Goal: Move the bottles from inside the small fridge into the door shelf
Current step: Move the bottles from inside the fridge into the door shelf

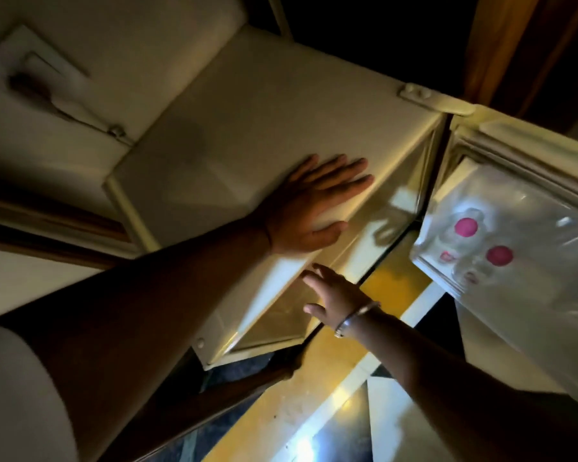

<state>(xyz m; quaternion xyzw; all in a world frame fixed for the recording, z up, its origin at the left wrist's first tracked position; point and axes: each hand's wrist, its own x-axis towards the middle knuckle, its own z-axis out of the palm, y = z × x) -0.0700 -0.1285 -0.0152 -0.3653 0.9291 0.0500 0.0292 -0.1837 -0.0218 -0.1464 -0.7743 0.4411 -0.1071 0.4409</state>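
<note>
Dim, blurred surroundings framed the scene; a yellow and dark patterned floor (317, 395) showed below, its detail smeared by motion. At upper left a pale panel with a dark fitting could not be identified. The fridge (247, 128), a smooth cream box, stood with its door (531, 345) swung open to the right. Its interior was almost wholly hidden from this angle; only a glossy inner wall showed, and no bottles inside could be confirmed. The left hand (309, 208) lay flat on the fridge top, fingers spread and released, grasping nothing. The right hand (331, 295), with a metal bangle (354, 320) at the wrist, was at the fridge's front opening, fingers loose and empty. In the door shelf (501, 235), behind a clear plastic rail, stood bottles (481, 241) with round pink caps; their bodies were hazy and their count uncertain.
</note>
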